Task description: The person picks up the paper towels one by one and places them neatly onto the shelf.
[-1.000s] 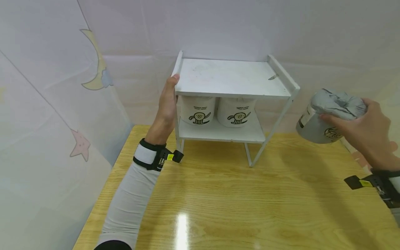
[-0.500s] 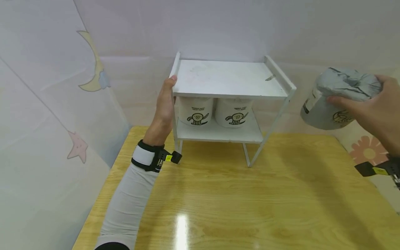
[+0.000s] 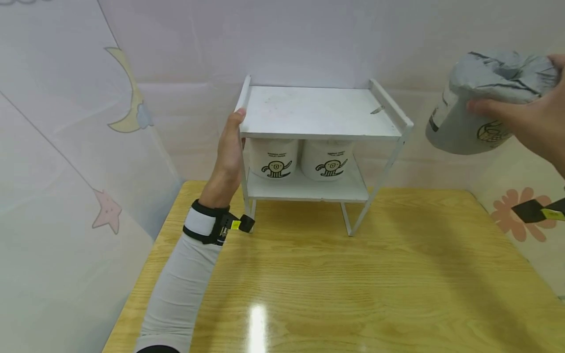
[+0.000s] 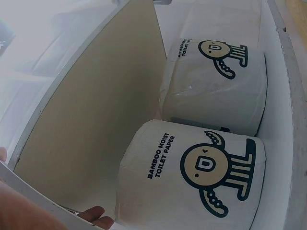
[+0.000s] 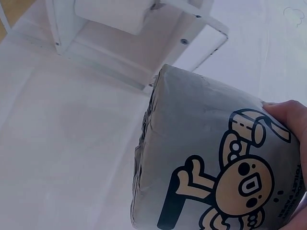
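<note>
My right hand (image 3: pixel 534 113) grips a wrapped toilet paper roll (image 3: pixel 468 117) in the air, right of the white two-tier shelf (image 3: pixel 318 110). The right wrist view shows the roll's cartoon print, with a thumb or finger at its far edge. My left hand (image 3: pixel 228 147) grips the left side of the shelf's top board, thumb on the raised edge and other fingertips curled underneath. Two wrapped toilet paper rolls, one on the left (image 3: pixel 274 157) and one on the right (image 3: pixel 327 159), stand side by side on the lower tier. The left wrist view shows their "bamboo moist toilet paper" lettering.
The shelf stands at the back of a wood-grain table (image 3: pixel 326 274). A white cloth backdrop (image 3: pixel 309 44) rises right behind it, and a printed cloth (image 3: pixel 53 196) borders the left side. A small mark (image 3: pixel 377 110) shows on the top board near its right edge.
My right hand has raised the toilet paper roll and moved it slightly right. My left hand keeps its grip on the shelf; the whole view has shifted a little.
</note>
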Action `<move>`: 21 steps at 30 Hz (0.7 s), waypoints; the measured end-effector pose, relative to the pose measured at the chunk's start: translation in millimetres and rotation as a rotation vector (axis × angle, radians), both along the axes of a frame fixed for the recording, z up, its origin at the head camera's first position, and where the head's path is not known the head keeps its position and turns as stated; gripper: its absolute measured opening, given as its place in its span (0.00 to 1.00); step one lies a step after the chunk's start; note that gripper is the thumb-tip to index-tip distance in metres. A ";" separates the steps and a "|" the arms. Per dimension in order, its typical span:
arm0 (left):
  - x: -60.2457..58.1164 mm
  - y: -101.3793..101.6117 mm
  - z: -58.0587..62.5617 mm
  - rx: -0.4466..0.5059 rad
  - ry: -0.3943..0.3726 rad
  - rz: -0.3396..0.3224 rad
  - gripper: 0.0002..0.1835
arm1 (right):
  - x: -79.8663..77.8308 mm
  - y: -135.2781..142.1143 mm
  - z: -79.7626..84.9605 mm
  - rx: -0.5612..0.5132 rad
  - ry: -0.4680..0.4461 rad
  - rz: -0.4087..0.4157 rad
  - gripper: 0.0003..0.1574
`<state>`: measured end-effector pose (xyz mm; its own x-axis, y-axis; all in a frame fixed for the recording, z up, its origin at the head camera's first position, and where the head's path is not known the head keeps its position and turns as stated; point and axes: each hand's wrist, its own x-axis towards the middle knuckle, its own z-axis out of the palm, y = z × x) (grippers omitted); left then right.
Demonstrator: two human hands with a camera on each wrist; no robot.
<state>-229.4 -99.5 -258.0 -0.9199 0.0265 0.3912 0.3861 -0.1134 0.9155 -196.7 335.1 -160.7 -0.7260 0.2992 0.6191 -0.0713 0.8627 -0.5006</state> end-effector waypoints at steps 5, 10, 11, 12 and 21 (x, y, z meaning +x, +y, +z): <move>-1.0 -0.9 0.8 0.001 0.016 -0.005 0.35 | 0.9 -9.2 16.5 0.012 0.032 0.058 0.58; -1.2 -2.7 -0.2 -0.005 0.018 0.012 0.35 | -2.7 -20.0 33.6 0.043 0.057 0.128 0.55; -1.0 -3.0 -0.3 -0.007 0.017 0.014 0.35 | -4.0 -22.6 36.6 0.046 0.058 0.135 0.54; -0.6 -3.2 -0.1 -0.011 0.017 0.015 0.35 | -5.2 -25.1 38.9 0.049 0.065 0.148 0.53; -0.8 -3.3 0.3 -0.003 0.004 0.019 0.35 | -14.1 -49.1 57.3 0.131 0.159 0.267 0.51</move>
